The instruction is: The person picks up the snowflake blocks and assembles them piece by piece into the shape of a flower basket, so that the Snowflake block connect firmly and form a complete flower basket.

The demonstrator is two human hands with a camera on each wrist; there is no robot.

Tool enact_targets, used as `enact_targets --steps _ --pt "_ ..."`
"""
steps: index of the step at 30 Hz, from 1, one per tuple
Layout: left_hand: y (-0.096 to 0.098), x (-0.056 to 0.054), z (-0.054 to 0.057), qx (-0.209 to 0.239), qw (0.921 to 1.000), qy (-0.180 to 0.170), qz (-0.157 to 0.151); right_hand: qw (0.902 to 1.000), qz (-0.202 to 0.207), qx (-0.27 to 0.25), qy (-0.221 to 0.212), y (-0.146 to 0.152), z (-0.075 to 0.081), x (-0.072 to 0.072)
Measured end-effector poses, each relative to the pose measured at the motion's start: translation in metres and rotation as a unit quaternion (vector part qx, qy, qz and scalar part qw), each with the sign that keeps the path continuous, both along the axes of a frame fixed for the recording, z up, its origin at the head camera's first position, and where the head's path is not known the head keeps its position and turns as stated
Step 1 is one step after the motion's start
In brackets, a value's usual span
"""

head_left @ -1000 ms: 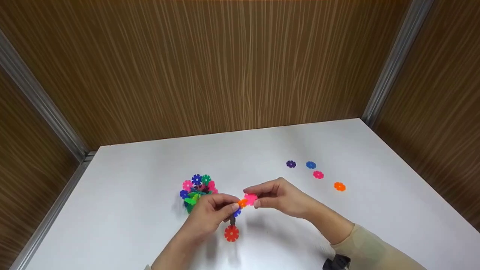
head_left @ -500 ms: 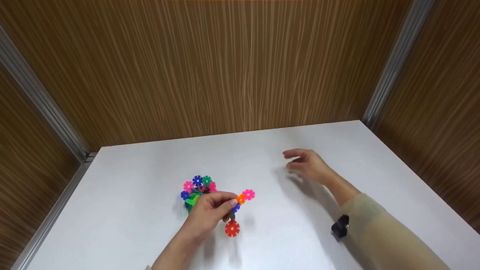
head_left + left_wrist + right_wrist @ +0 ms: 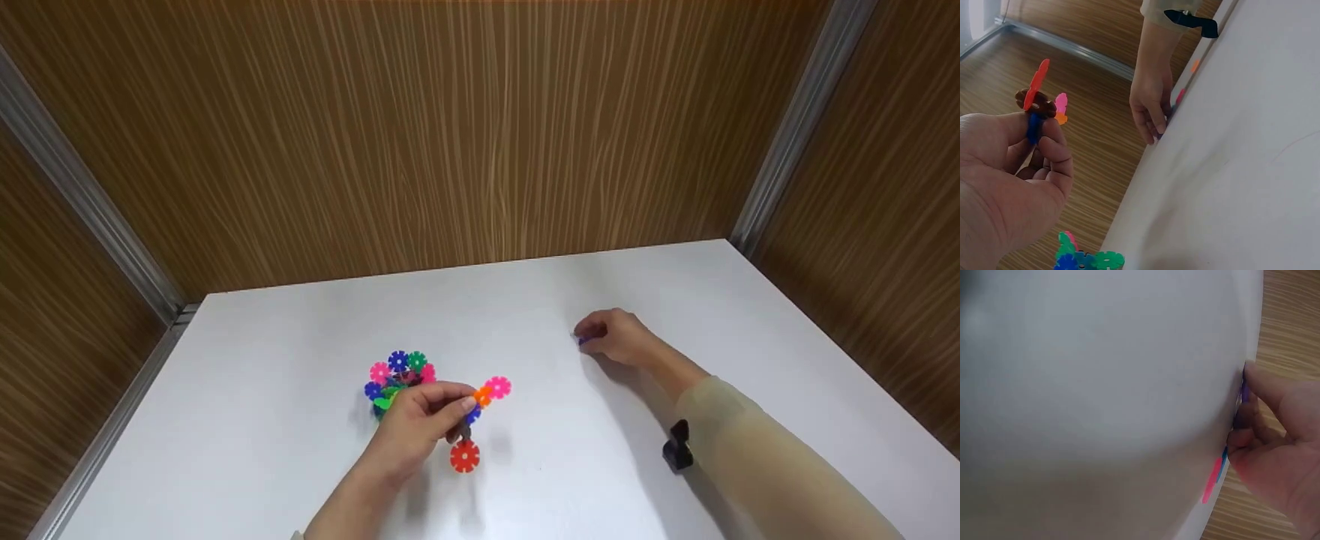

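Head view: the left hand pinches the joined discs midway, presumably leaving both ends free. Left wrist view: I see their red disc jutting clear. Right wrist view: the right hand pinches a purple disc against the table, likely for its thinness.

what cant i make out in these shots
Head view: the right hand covers most of the purple disc.
Head view: the left hand hides part of the disc cluster and of the joined discs it pinches.
Left wrist view: bottom edge cuts off the cluster; the loose orange disc is too small for detail.
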State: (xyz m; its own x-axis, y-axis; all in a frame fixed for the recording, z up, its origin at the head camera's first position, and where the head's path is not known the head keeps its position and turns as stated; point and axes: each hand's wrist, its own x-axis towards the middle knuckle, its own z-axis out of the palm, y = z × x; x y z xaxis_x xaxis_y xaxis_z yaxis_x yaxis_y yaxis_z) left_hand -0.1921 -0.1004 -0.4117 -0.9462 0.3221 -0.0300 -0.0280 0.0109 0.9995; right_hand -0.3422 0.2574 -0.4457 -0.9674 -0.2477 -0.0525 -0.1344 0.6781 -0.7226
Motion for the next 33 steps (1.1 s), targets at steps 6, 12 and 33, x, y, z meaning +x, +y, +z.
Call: enact_targets --steps 6,12,33 --pt "0.001 0.0 0.002 -0.007 0.9999 0.002 0.007 0.9917 0.046 -0.118 -0.022 -0.021 0.012 0.031" --pt "0.003 0.0 0.005 -0.029 0.9994 0.008 0.018 0.9535 0.162 -0.249 -0.049 -0.06 0.041 0.076" --pt "0.0 0.001 0.007 0.018 0.9989 0.0 -0.044 0.938 0.194 -0.284 -0.041 -0.09 0.041 0.11"
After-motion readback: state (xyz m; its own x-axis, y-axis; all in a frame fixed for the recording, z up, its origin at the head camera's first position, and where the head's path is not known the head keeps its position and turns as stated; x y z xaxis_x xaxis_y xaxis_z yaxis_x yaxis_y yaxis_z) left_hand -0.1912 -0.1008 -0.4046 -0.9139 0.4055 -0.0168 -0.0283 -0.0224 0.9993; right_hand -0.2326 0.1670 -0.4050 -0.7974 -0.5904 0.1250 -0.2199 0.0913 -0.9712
